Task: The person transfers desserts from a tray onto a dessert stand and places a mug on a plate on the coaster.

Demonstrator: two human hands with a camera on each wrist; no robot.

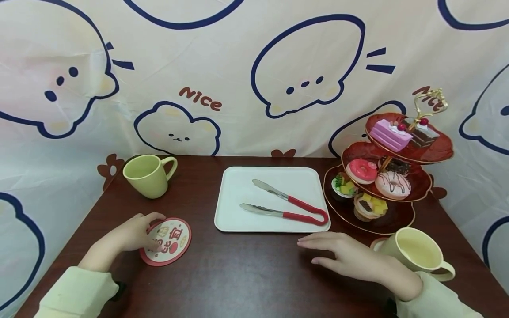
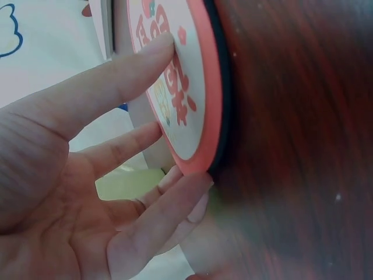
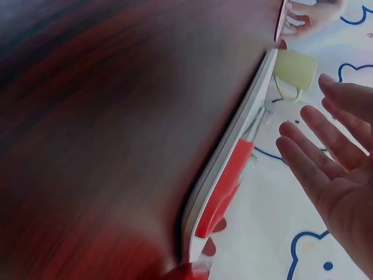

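Observation:
My left hand (image 1: 137, 234) is at a round coaster (image 1: 175, 247) with a red rim and printed lettering, lying on the table at the left. In the left wrist view the thumb (image 2: 154, 55) lies over the coaster's printed face while fingertips (image 2: 195, 186) hold its edge. My right hand (image 1: 342, 256) hovers palm down over the table, fingers extended and holding nothing. Near it is a white tray (image 1: 234, 190) bearing red-handled tongs (image 1: 304, 216). By my right wrist a yellow-green mug (image 1: 417, 251) stands partly on another coaster (image 1: 377, 244).
Behind my left hand stands a second yellow-green mug (image 1: 147, 176). A three-tier red stand (image 1: 427, 187) with several cakes, donuts and cupcakes rises at the back right. A patterned cloth (image 1: 234, 132) hangs behind the dark wooden table (image 1: 238, 274).

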